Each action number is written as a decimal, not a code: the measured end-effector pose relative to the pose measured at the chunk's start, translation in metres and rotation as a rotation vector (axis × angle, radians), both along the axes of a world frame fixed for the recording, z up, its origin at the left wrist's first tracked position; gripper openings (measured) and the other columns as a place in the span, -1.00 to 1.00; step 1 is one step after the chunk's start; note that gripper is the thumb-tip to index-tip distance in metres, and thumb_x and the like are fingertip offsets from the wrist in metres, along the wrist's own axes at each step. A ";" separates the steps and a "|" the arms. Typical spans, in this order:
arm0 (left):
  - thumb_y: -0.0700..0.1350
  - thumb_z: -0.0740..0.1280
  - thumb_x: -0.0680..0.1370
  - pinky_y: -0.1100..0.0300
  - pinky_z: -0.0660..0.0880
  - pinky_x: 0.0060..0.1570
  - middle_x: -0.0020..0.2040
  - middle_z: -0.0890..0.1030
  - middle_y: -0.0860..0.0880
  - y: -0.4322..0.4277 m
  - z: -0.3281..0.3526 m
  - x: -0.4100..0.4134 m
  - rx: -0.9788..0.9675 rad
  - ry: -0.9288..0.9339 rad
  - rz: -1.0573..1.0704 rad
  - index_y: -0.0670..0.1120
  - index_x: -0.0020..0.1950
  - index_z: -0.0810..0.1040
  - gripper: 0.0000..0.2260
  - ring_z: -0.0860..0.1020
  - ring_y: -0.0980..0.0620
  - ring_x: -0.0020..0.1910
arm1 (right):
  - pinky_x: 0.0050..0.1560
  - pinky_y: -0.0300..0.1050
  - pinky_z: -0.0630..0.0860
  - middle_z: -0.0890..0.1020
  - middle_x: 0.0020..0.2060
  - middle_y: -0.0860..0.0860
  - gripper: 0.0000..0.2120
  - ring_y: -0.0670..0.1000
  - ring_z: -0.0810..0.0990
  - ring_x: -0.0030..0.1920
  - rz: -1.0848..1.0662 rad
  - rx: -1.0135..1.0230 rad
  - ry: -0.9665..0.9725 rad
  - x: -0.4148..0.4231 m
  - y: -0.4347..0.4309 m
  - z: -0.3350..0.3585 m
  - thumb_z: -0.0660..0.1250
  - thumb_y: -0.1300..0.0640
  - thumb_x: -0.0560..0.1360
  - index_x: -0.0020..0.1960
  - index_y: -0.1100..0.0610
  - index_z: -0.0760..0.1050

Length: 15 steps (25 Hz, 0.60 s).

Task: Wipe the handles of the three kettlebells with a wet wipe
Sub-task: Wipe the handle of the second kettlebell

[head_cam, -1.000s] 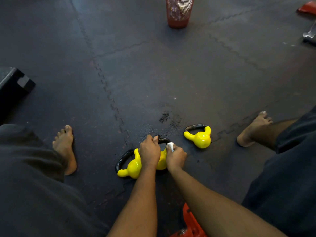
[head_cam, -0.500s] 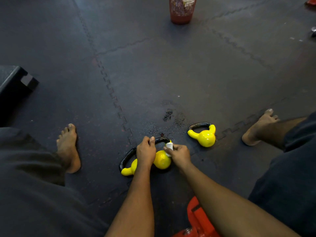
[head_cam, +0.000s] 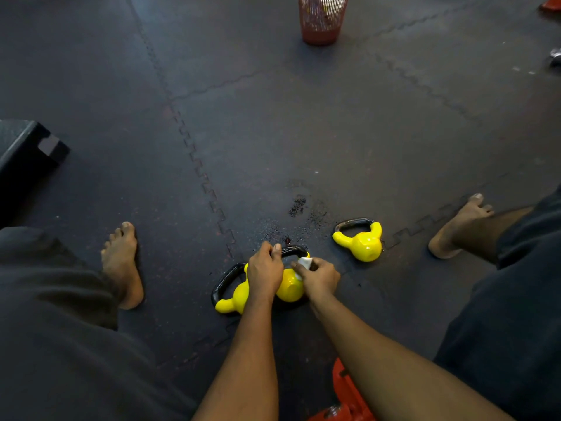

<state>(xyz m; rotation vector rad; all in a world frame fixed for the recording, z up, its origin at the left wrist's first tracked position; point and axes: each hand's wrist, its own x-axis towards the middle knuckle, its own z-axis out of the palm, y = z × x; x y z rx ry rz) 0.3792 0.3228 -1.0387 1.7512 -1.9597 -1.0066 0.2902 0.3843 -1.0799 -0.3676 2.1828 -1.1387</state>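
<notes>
Interlocking dark rubber floor mats (head_cam: 334,132) carry a red mesh bin (head_cam: 321,22) at the far edge, a black box (head_cam: 24,156) at the left, and a red plastic object (head_cam: 346,396) at the near edge.

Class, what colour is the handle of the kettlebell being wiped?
Black. The handle shows best in the head view.

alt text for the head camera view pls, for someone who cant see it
Seen from above, a person's left hand grips the black handle of the middle yellow kettlebell while the right hand pinches a white wet wipe against it. The left kettlebell and right kettlebell rest on the dark rubber floor mat between the person's bare feet.
</notes>
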 end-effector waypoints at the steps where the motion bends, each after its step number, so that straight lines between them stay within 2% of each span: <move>1: 0.04 0.16 0.64 0.00 0.38 -0.19 -0.16 0.58 -0.24 -0.001 -0.001 0.002 0.011 0.008 -0.006 -0.16 -0.15 0.40 -0.70 0.52 -0.25 -0.11 | -0.12 -0.08 0.54 0.71 -0.21 0.11 -0.75 0.02 0.62 -0.18 0.024 -0.084 -0.124 -0.005 0.002 -0.001 0.57 0.07 0.32 -0.10 0.20 0.67; 4: 0.05 0.17 0.63 0.01 0.37 -0.20 -0.18 0.57 -0.22 -0.001 -0.001 0.005 0.017 0.020 -0.021 -0.11 -0.18 0.37 -0.71 0.52 -0.24 -0.12 | -0.12 -0.15 0.53 0.67 -0.13 0.16 -0.74 0.04 0.58 -0.13 0.092 -0.275 -0.508 -0.020 0.006 -0.008 0.49 0.28 0.39 0.05 0.34 0.60; 6: 0.04 0.17 0.63 -0.01 0.39 -0.17 -0.17 0.57 -0.24 -0.001 -0.001 0.005 0.004 0.013 -0.025 -0.12 -0.18 0.37 -0.72 0.51 -0.25 -0.11 | -0.14 -0.19 0.54 0.66 -0.12 0.16 -0.68 0.01 0.58 -0.16 0.139 -0.292 -0.579 -0.023 0.007 -0.005 0.44 0.34 0.42 0.14 0.41 0.55; 8: 0.03 0.16 0.64 -0.03 0.40 -0.15 -0.13 0.58 -0.26 -0.002 -0.002 0.002 -0.004 -0.004 -0.016 -0.16 -0.14 0.41 -0.71 0.52 -0.27 -0.08 | -0.13 -0.13 0.53 0.66 -0.13 0.18 -0.70 0.00 0.57 -0.18 0.111 -0.265 -0.456 -0.020 0.004 -0.003 0.46 0.33 0.40 0.10 0.40 0.57; 10: 0.02 0.15 0.64 -0.03 0.39 -0.15 -0.09 0.60 -0.28 -0.002 -0.001 -0.004 -0.009 -0.038 0.001 -0.19 -0.10 0.43 -0.70 0.52 -0.30 -0.05 | -0.11 -0.10 0.52 0.70 -0.16 0.14 -0.76 0.00 0.60 -0.17 0.033 -0.119 -0.133 -0.010 -0.005 0.003 0.52 0.21 0.36 0.01 0.24 0.66; 12: 0.02 0.14 0.65 -0.02 0.36 -0.17 -0.07 0.60 -0.27 -0.001 0.000 -0.009 -0.032 -0.060 -0.007 -0.18 -0.09 0.43 -0.71 0.52 -0.30 -0.04 | -0.11 -0.09 0.53 0.73 -0.15 0.07 -0.75 0.05 0.65 -0.12 -0.081 0.039 0.133 0.003 -0.010 0.009 0.52 0.10 0.35 0.01 0.11 0.68; 14: 0.02 0.14 0.65 -0.02 0.36 -0.17 -0.08 0.60 -0.26 0.002 0.001 -0.012 -0.047 -0.063 -0.027 -0.17 -0.10 0.43 -0.72 0.52 -0.29 -0.04 | -0.11 -0.10 0.53 0.73 -0.16 0.05 -0.75 0.06 0.66 -0.12 -0.102 0.035 0.194 0.006 -0.009 0.009 0.51 0.07 0.35 0.02 0.08 0.68; 15: 0.02 0.14 0.65 -0.01 0.36 -0.17 -0.08 0.60 -0.26 0.001 0.001 -0.011 -0.046 -0.062 -0.029 -0.17 -0.10 0.43 -0.71 0.52 -0.29 -0.04 | -0.12 -0.10 0.53 0.72 -0.17 0.06 -0.75 0.03 0.65 -0.14 -0.069 -0.021 0.135 0.003 -0.009 0.005 0.52 0.10 0.35 0.01 0.11 0.68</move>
